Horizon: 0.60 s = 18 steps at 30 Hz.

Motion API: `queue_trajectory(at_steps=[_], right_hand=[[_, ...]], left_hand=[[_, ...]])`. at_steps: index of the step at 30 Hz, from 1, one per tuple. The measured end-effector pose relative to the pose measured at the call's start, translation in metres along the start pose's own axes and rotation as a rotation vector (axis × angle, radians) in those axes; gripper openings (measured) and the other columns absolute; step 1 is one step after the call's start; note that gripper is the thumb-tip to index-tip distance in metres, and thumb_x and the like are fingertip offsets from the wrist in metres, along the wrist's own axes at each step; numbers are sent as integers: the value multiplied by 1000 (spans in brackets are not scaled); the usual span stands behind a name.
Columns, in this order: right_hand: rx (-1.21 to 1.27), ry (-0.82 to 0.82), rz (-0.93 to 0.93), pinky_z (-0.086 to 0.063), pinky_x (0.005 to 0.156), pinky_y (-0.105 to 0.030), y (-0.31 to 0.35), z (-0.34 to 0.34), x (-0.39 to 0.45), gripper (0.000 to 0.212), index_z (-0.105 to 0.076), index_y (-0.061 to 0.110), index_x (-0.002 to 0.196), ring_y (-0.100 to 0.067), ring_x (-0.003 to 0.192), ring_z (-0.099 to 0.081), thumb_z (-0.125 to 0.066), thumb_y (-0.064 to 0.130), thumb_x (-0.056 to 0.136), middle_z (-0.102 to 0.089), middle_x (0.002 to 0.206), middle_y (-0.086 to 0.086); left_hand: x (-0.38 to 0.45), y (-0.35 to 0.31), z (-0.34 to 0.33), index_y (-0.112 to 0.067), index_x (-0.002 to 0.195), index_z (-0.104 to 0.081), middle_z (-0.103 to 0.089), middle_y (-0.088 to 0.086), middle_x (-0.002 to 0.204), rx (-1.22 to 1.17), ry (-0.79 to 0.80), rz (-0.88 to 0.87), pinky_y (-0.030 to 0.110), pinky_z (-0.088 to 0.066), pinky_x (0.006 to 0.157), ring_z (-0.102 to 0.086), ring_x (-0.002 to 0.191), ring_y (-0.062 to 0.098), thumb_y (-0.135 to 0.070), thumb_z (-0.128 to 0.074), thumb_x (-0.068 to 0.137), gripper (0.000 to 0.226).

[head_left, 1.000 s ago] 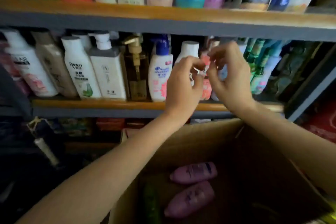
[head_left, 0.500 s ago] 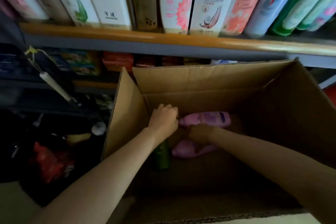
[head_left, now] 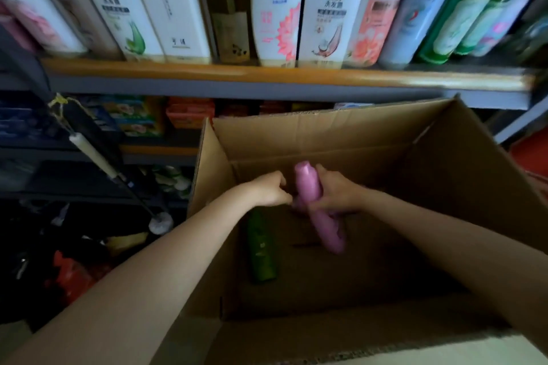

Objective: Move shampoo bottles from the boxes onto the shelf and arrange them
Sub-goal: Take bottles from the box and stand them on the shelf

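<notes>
Pink shampoo bottle (head_left: 308,184) inside the open cardboard box (head_left: 326,139), cap end up toward the far wall, lifted off the box floor. Right hand (head_left: 336,194) grips it around the middle, fingers (head_left: 326,173) curled round the body. A second pink bottle (head_left: 330,232) runs down and right from under the same hand; whether that hand grips it too or it only lies beneath is unclear from the blur.

Left hand (head_left: 268,190) just beside the upright pink bottle on its left, fingers curled in toward it; cannot tell whether they touch the bottle or clench on nothing.

Green bottle (head_left: 261,249) lies flat on the box floor, left of the pink ones, near the left wall, under the left forearm.

Box stands in front of the shelf (head_left: 267,74), flaps open. On the shelf above, a row of standing bottles: white Racten bottle (head_left: 326,9), white Head & Shoulders bottle (head_left: 277,9) to its left, another white Racten bottle further left, a peach-labelled one and green ones to the right. Bottles stand close, bases at the shelf's orange front edge.

Lower shelf behind the box holds coloured packets (head_left: 133,118), blurred. A white-handled tool (head_left: 98,157) hangs by a string at left.
</notes>
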State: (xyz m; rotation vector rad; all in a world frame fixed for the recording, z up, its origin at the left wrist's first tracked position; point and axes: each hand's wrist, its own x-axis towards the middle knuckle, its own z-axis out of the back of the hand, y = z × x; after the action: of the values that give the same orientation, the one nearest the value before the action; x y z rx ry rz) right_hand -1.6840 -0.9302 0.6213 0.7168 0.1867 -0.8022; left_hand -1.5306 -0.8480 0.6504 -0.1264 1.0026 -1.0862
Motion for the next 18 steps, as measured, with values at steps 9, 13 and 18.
queue_trajectory(at_steps=[9,13,18], right_hand=[[1221,-236,533,-56,74,-36,108,197,-93,58,-61,8,103,-23,80,-67,-69,26,49,-67,91,-9],[1433,-170,703,-50,77,-35,130,245,-110,70,-56,5,110,-25,82,-63,-78,34,49,-65,90,-11],[1340,-201,795,-53,77,-35,154,271,-120,66,-62,7,107,-25,84,-63,-80,42,54,-65,97,-14]], left_hand=[[-75,-82,98,-21,99,-71,-69,-1,91,-773,538,-552,26,-50,79,-62,77,9,-19,-84,55,46],[-108,-138,117,-19,100,-71,-69,2,110,-806,367,-733,39,-41,103,-63,102,16,-37,-87,48,57],[-122,-166,131,-17,100,-68,-72,1,103,-873,153,-847,36,-49,95,-66,95,12,-42,-83,49,59]])
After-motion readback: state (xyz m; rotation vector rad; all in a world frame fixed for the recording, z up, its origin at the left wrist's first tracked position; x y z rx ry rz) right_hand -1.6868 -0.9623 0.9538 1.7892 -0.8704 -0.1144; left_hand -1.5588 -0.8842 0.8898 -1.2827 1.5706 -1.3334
